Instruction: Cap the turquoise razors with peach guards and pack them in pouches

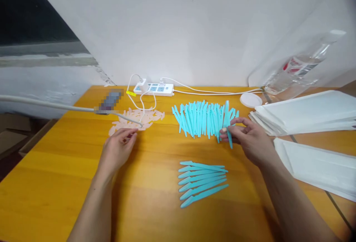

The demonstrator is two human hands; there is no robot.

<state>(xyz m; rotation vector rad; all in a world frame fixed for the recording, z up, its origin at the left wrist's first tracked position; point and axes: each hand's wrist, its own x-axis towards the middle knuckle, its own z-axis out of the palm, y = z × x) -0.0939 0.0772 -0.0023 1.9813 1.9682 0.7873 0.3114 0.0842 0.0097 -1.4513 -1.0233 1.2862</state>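
Note:
My right hand (251,140) pinches a turquoise eyebrow razor (226,113), held upright at the right end of a pile of similar razors (196,119). On the left, my left hand (119,147) has its thumb and fingers pressed together at the near edge of a heap of small pale pink pieces (130,117), perhaps blade covers. Whatever lies between those fingertips is hidden. Nearer to me, between both forearms, several more turquoise razors (204,186) lie side by side in a fanned row, wide ends to the left.
A white power strip (154,89) with plugs and cables sits against the wall. One cable (69,107) crosses over the pink heap. White paper sleeves (311,110) are stacked at right, near a round white lid (250,100) and a clear plastic bottle (302,64). The wooden table (55,175) has a left edge.

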